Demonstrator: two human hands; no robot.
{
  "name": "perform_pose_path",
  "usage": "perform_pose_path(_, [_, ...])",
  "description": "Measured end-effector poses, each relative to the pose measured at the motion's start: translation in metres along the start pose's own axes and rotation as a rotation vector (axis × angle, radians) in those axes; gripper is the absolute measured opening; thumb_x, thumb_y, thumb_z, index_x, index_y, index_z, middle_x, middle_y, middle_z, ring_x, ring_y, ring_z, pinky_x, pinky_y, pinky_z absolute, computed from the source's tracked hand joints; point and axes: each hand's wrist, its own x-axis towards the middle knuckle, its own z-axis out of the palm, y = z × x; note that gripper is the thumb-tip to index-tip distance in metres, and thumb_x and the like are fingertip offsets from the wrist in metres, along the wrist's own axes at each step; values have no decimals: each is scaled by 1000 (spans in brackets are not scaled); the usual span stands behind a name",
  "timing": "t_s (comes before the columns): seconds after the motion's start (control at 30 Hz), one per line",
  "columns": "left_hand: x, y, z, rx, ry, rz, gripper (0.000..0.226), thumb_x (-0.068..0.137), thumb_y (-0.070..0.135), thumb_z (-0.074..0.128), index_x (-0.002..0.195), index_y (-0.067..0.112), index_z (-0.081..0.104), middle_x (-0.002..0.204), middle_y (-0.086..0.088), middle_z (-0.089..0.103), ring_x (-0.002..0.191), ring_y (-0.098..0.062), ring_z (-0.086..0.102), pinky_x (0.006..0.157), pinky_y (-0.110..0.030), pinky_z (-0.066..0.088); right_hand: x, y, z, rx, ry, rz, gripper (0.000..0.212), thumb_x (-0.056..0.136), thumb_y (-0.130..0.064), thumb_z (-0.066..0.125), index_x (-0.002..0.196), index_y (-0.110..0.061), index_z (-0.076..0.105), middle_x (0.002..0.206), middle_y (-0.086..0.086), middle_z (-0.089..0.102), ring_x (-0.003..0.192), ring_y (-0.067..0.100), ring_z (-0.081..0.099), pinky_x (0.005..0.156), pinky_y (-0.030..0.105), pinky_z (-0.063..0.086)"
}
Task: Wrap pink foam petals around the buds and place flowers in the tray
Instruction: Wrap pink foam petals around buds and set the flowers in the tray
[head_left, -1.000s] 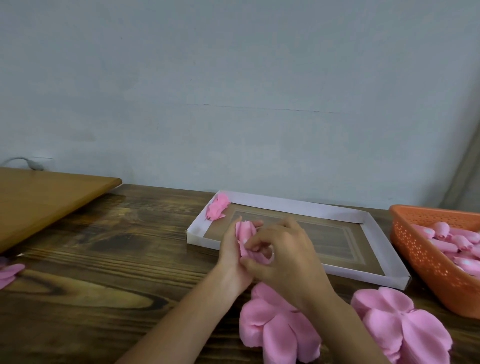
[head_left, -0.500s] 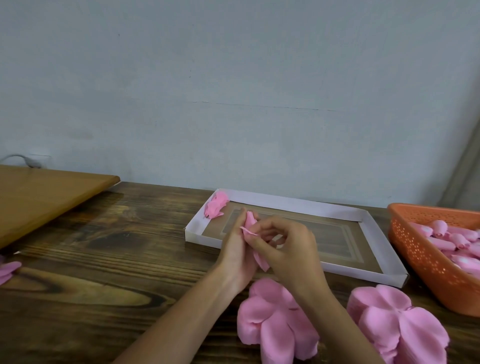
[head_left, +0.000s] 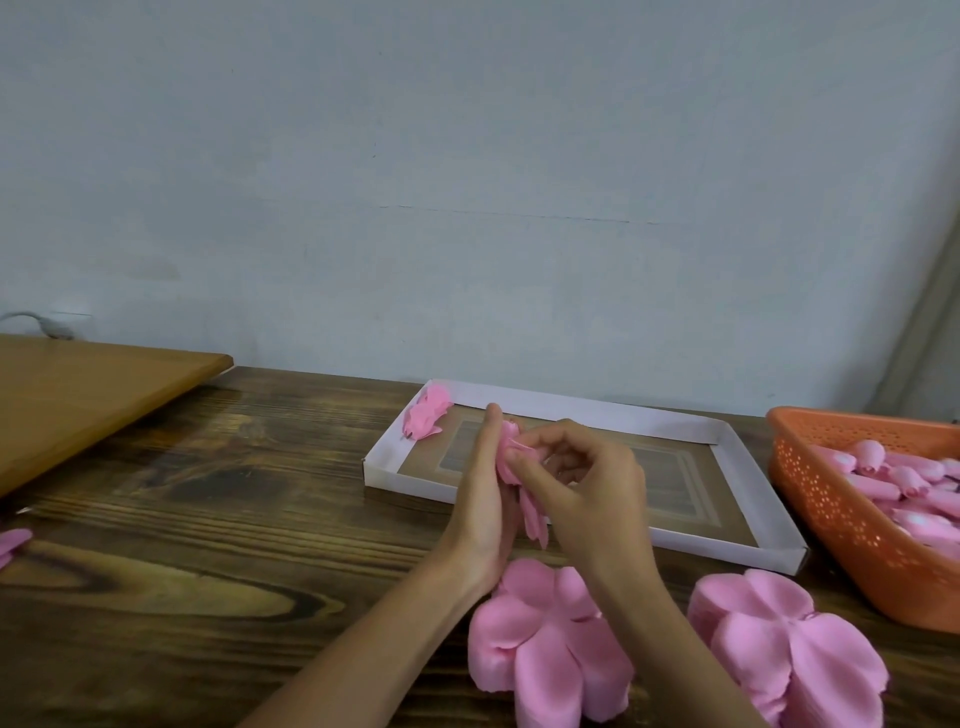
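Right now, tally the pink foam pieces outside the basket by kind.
Finished flower in tray: 1
Half-wrapped flower, held: 1
Petal stacks: 2
Pink piece at left edge: 1
Total: 5
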Motion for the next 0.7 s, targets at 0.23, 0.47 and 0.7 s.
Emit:
perform_pose_path(0.23, [-2, -2, 0, 111, -4, 70, 49, 96, 65, 54, 82, 23, 73, 74, -8, 66, 68, -19, 66, 56, -26, 51, -5, 0, 2, -119, 114, -92, 25, 81, -22, 86, 75, -31, 64, 72, -19, 68, 63, 11, 63, 58, 25, 50])
perform_pose_path(0.47, [-6, 3, 7, 77, 17, 46, 37, 94, 49, 63, 76, 18, 56, 76, -7, 54, 71, -18, 58, 61, -30, 46, -6, 3, 5, -320, 209, -190, 36, 75, -9, 83, 68, -25, 51, 65, -8, 56, 61, 15, 54, 57, 29, 44])
perform_pose_path(0.7, [-2, 17, 3, -261, 89, -68, 47, 99, 56, 58, 66, 23, 53, 72, 3, 51, 69, -16, 60, 59, -28, 51, 9, 2, -19, -233, -214, -108, 38, 75, -59, 82, 77, -28, 61, 74, -12, 70, 66, 11, 63, 60, 28, 50])
